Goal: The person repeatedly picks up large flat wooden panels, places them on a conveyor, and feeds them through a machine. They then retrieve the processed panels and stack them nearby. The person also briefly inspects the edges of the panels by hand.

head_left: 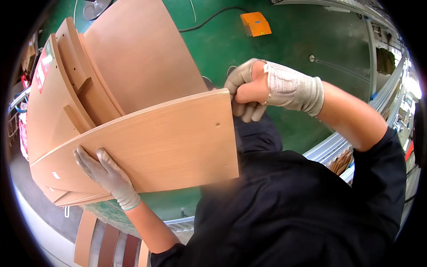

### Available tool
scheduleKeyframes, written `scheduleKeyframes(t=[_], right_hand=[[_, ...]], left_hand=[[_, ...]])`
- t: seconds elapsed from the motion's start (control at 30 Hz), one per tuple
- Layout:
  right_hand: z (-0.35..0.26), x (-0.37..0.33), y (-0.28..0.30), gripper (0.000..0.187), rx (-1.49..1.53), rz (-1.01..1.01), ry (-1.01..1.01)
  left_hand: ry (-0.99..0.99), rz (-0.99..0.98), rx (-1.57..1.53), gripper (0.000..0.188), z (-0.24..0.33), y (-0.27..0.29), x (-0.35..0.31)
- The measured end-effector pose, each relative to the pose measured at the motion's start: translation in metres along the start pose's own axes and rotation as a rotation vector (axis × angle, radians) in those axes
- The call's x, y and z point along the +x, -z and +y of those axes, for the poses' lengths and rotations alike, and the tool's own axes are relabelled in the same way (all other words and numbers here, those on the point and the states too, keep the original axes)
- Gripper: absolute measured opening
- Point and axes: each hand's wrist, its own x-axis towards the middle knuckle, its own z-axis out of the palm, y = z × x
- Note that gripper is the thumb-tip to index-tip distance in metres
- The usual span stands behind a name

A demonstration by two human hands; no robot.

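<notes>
- Board (178, 142), pale and wood-coloured, lies across the front of the person's body, with large panels (142, 53) just behind its upper edge.
- Left hand (109, 175), gloved, has its fingers somewhat spread against the board's face near the lower left. No finger is seen hooked round an edge, so if this hand bore much weight, the smooth face could slip under it.
- Right hand (262, 89) is curled at the upper right corner; whether it pinches the corner or only sits beside it, I cannot tell. A loose hold there could let that end drop.
- Its thumb (251, 92) looks bare, so a rough corner might nick it.
- Narrow boards (73, 66) stand close behind on the left; turning the board carelessly could scuff them.
- Farther off, a black cable (213, 21) runs across the green floor (289, 58) near an orange box (255, 24); stepping that way with the view blocked could cause a trip.
</notes>
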Motion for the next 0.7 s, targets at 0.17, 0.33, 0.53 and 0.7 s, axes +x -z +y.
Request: scheduleKeyframes(t=[0.17,0.33,0.53,0.7], right_hand=[[-0.013,-0.007,0.008,0.039,0.192,-0.186,-0.227],[-0.002,0.005,0.006,0.039,0.348,-0.206,-0.245],[-0.012,0.001,0.001,0.035,0.354,-0.118,-0.288],[-0.007,0.005,0.0,0.03,0.284,-0.142,-0.199]], left_hand=[[-0.01,0.032,0.002,0.058,-0.002,0.002,-0.006],[0.003,0.034,0.0,0.059,0.002,0.001,-0.001],[-0.005,0.029,-0.003,0.059,0.003,0.002,-0.001],[0.002,0.026,0.007,0.06,0.003,0.003,-0.003]])
